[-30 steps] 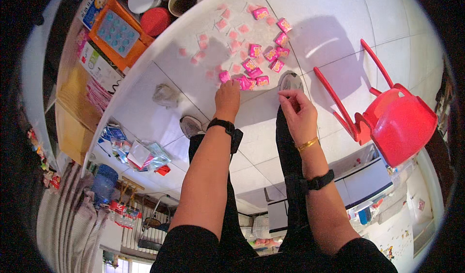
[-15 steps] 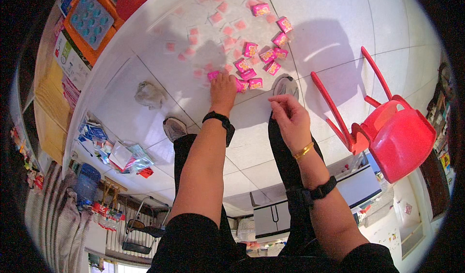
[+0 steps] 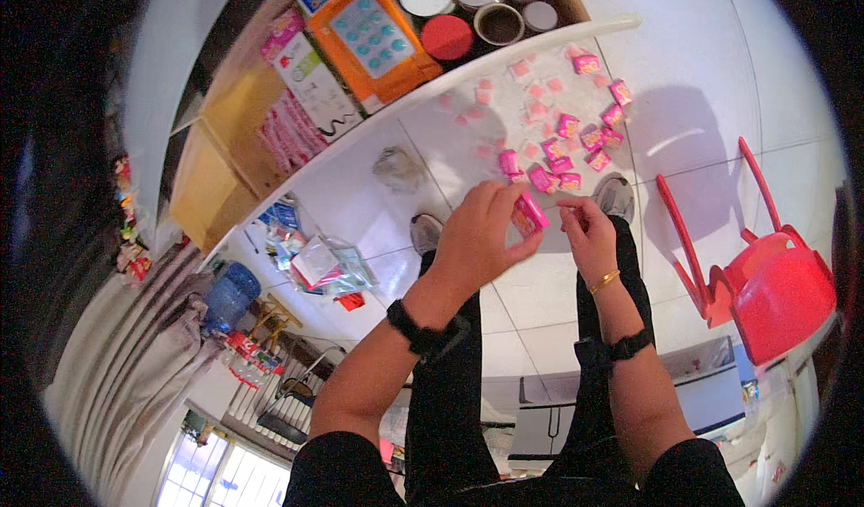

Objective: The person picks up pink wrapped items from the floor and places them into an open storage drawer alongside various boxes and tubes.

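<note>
My left hand (image 3: 472,242) is raised above the floor, gripping a small pink pack (image 3: 530,214) between thumb and fingers. Close by on its right, my right hand (image 3: 591,242) has its fingers curled in toward the thumb; whether anything is inside them is hidden. Beyond both hands, several similar pink packs (image 3: 567,126) lie loosely grouped on the tiles. Small clear packets with pale pink pieces (image 3: 537,111) are scattered flat to the left of and behind them.
An open drawer (image 3: 504,60) with jars and an orange tray (image 3: 371,44) juts in at the back left. A crumpled clear bag (image 3: 399,170) and a pile of packaging (image 3: 315,262) lie on the floor at left. A red chair (image 3: 778,291) stands at right.
My left hand has lifted a pink pack off the floor and brought it nearer, beside my right hand. The view has turned left, showing more of the drawer. My right hand stays curled.
</note>
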`<state>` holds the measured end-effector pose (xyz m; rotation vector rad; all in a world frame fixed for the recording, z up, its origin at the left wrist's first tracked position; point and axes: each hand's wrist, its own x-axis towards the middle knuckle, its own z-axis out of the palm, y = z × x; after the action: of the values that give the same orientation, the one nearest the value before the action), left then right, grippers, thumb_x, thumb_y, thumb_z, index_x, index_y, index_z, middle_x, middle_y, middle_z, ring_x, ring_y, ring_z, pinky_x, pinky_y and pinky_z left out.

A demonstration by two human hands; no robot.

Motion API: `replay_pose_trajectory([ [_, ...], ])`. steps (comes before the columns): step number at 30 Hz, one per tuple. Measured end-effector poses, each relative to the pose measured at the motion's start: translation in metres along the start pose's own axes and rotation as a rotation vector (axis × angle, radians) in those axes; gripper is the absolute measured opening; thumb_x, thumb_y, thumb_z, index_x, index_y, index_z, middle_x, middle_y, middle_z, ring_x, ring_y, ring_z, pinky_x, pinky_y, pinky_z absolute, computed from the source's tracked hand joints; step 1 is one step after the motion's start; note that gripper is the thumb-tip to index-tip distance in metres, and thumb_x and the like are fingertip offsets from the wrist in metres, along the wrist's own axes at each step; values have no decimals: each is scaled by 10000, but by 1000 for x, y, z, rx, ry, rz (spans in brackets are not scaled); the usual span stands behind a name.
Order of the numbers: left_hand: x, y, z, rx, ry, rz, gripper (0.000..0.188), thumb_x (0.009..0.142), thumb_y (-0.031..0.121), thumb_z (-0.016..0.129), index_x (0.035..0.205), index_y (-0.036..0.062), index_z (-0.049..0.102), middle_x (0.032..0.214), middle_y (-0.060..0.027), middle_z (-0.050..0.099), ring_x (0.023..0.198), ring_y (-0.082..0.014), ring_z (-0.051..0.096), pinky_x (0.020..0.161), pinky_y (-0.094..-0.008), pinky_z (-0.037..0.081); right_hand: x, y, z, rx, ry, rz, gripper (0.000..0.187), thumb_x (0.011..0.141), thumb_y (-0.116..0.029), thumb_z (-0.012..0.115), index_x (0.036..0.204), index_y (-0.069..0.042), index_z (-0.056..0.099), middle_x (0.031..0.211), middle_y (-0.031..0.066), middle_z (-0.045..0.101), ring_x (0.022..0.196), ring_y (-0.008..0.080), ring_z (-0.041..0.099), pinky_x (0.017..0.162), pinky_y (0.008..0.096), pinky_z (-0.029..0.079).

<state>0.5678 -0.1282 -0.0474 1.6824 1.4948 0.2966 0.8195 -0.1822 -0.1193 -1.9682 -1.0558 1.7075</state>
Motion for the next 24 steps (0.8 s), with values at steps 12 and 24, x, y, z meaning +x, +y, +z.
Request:
replay_pose_trajectory([
  [12, 33, -7, -267, -35, 412, -425, 604, 1026, 308, 973, 1508, 10, 763, 1233, -118, 810, 1036, -212, 798, 920, -391, 658, 3, -19, 17, -20, -21, -45, 161, 1157, -159, 775, 1293, -83, 817, 853, 37, 739, 784, 136, 699, 745, 330, 584],
  [24, 159, -248, -378, 216, 236, -810, 548, 1008, 570, 932, 993, 24, 899, 855, -78, 827, 759, -175, 751, 726, -355, 566, 38, -30, 52, -50, -11, -28, 146, 1137, -145, 800, 1274, -97, 815, 839, 34, 719, 750, 141, 664, 716, 343, 561],
])
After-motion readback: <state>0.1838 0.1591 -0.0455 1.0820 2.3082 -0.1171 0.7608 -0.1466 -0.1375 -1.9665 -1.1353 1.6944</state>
